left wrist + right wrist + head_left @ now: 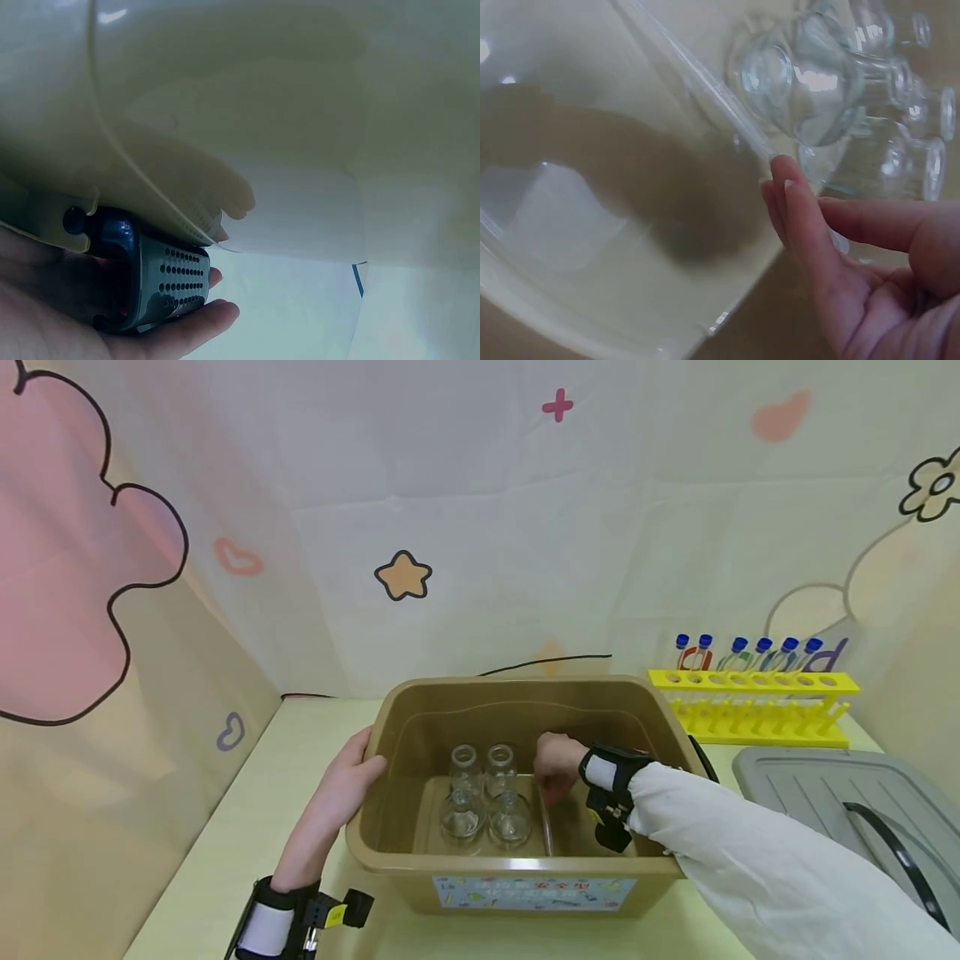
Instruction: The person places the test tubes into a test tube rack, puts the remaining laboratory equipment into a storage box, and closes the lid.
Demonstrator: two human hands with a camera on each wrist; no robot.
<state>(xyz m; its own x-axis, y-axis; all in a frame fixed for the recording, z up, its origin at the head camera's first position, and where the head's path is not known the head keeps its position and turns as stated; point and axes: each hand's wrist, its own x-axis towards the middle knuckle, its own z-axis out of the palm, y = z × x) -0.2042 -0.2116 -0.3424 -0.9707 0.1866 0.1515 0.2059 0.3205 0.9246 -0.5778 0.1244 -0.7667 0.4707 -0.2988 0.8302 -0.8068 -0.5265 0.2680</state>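
A brown plastic storage bin stands on the table with several clear glass flasks and bottles grouped in its left half. My left hand grips the bin's left side, thumb at the rim. In the left wrist view, its fingers curve about a dark side handle with rows of holes. Inside the bin, right of the glassware, my right hand reaches down. Its fingertips and thumb pinch the end of a slim clear glass rod, which lies slanted along the bin floor beside a round flask.
Behind the bin's right corner stands a yellow rack with several blue-capped test tubes. A grey lid with a black handle lies to the right. Printed cloth walls rise behind and beside the table.
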